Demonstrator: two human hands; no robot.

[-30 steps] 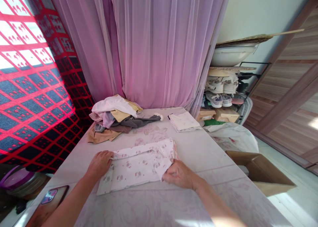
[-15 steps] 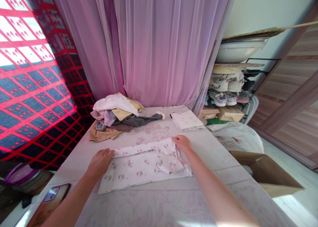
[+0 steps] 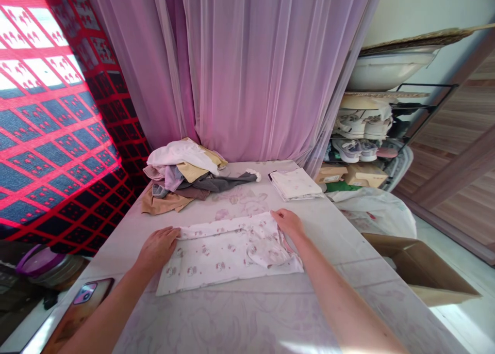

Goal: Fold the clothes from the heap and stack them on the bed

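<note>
A white shirt with a small pink-and-grey print lies on the table in front of me, folded into a long strip. Its far edge is turned over, and what looks like a sleeve lies bunched near the right end. My left hand grips the far left corner, fingers together and thumb hidden. At the far right corner, my right hand pinches the cloth between thumb and fingers. Beyond it on the right rests a folded white printed cloth stack. A heap of mixed clothes sits at the back left.
A phone lies on the table by my left forearm. An open cardboard box and a rack with shoes stand off the right edge. Purple curtains hang behind; a purple-lidded tub is at lower left.
The view has shifted slightly, so the scene sits a little differently. Both hands keep their places at the shirt's far corners, and the shirt looks nearly the same.
</note>
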